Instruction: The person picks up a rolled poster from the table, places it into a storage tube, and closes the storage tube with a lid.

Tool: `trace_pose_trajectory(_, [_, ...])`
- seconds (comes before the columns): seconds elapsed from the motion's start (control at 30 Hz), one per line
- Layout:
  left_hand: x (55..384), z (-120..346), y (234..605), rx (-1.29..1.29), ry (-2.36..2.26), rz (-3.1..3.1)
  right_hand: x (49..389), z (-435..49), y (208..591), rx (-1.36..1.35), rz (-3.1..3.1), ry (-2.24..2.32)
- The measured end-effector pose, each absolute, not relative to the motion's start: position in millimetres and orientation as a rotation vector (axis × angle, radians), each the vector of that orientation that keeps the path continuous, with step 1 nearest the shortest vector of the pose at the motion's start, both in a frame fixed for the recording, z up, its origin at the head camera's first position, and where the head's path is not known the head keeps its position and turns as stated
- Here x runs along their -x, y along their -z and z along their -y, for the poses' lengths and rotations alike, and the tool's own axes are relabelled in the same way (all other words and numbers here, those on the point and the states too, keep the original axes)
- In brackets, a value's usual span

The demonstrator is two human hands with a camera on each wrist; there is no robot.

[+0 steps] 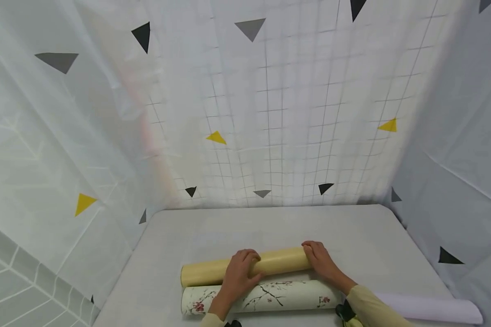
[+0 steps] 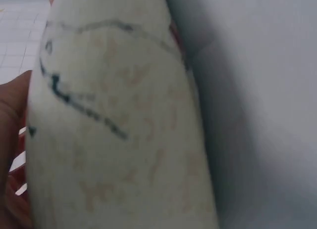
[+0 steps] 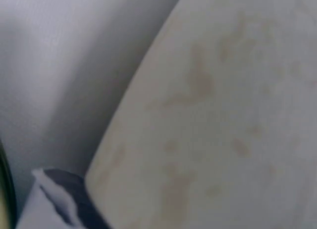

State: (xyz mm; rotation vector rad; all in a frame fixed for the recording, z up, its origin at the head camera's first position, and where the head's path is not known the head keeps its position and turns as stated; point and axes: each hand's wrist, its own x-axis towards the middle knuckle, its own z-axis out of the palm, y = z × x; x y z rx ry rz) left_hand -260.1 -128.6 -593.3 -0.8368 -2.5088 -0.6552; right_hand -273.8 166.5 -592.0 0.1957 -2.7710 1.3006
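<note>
A plain yellow roll of wallpaper lies crosswise on the table in the head view. My left hand grips it near its middle, fingers curved over the top and thumb on the near side. At the roll's right end, my right hand holds it with fingers bent over the far edge. Nearer to me lies a pale wallpaper roll with blossom branches, under both forearms. This patterned roll fills much of the left wrist view, and its pale surface fills the right wrist view.
A pale lavender roll lies at the right front, partly behind the right sleeve. A small yellowish object sits beneath the right wrist. White sheeting with grid lines and triangles rises behind the white table and along its sides.
</note>
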Motion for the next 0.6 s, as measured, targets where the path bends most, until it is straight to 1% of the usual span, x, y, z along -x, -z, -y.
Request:
trace_pose_trajectory(0.17, [251, 124, 592, 0.915, 0.72, 2.478, 277, -167, 594, -0.207, 2.768, -1.272])
trace_pose_trajectory(0.3, [244, 121, 589, 0.988, 0.759, 2.59, 280, -168, 594, -0.22, 2.747, -1.261])
trace_pose_trajectory(0.47, [241, 120, 588, 1.111, 0.56, 2.771, 282, -170, 594, -0.219, 2.762, -1.264])
trace_pose_trajectory(0.6, [241, 121, 588, 1.196, 0.334, 2.774, 284, -169, 593, -0.229, 2.763, -1.262])
